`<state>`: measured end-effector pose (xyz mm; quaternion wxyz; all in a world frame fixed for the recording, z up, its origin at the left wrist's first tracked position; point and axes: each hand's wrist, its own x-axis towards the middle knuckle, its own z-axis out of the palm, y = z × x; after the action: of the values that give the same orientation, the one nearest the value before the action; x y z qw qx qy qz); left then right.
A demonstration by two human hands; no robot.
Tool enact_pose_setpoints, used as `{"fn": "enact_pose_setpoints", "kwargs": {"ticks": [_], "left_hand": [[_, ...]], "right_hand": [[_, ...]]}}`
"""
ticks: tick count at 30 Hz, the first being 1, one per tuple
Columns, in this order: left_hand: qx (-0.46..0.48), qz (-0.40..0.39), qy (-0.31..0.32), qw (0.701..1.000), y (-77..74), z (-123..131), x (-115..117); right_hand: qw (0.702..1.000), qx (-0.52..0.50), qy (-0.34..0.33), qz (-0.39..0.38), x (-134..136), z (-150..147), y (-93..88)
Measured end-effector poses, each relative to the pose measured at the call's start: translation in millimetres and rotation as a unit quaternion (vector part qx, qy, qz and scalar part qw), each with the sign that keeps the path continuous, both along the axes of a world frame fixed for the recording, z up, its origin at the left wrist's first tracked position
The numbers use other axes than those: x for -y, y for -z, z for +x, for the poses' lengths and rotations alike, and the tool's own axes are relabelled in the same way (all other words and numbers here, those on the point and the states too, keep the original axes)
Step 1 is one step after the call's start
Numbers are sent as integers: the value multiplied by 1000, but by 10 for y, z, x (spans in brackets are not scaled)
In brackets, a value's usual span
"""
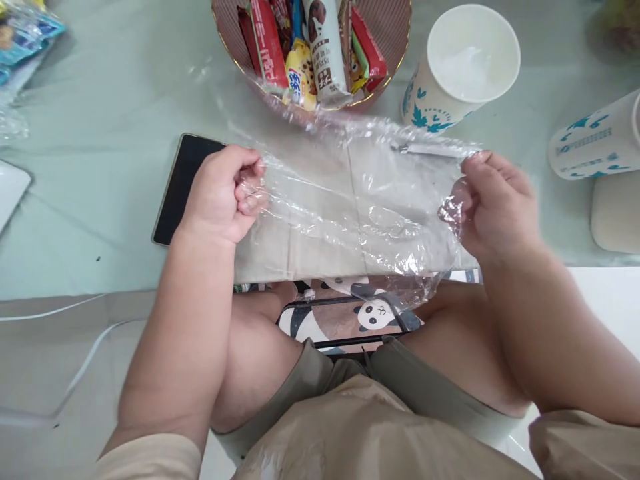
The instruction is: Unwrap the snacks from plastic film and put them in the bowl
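Note:
Between my hands a sheet of clear plastic film (pixel 325 200) is stretched out, crinkled and shiny, over the table's front edge. My left hand (pixel 227 190) is closed on its left side, above a black phone (pixel 183 177) lying on the table. On the other side my right hand (pixel 500 197) pinches the film's right edge. Through the film a thin pen-like item (pixel 433 151) shows on the table near my right fingertips. The film's upper edge runs close to a pink, gold-rimmed bowl (pixel 390 40) of wrapped snacks; whether it touches the bowl I cannot tell.
A white paper cup (pixel 450 73) with crumpled clear plastic inside stands right of the bowl. Another paper cup (pixel 595 140) is at the right edge, by a pale container (pixel 617 210). Blue snack packets (pixel 30 40) lie at the upper left. A white cable (pixel 85 367) runs at lower left.

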<state>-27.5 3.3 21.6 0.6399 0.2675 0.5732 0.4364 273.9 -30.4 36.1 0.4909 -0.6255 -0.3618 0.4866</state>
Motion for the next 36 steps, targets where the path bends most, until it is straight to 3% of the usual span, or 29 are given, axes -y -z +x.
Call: {"fn": "enact_pose_setpoints", "kwargs": {"ticks": [4,8,11,17,20,23,30,36], "left_hand": [[32,-10,-28,999,-36,12,-4],[70,15,-36,997,-54,52,15],[81,35,-53,995,-59,66,34],[57,56,-150,985,-92,58,47],[2,79,-148,986,-108,66,68],[-62,99,-134,984,-115,90,85],[-102,91,-130,982,-168,151,69],[-85,97,-142,981,-131,133,57]], "right_hand": [[993,-4,111,-31,-32,-24,-34],[986,-38,147,-64,-50,-39,-40],[991,-87,82,-60,-43,3,-19],[991,-109,-69,-19,89,11,47],[985,-112,-128,-16,169,-49,58],[988,-82,-128,-11,201,-107,33],[999,-39,-13,20,125,-121,-23],[990,-68,-125,-5,157,-105,34]]}}
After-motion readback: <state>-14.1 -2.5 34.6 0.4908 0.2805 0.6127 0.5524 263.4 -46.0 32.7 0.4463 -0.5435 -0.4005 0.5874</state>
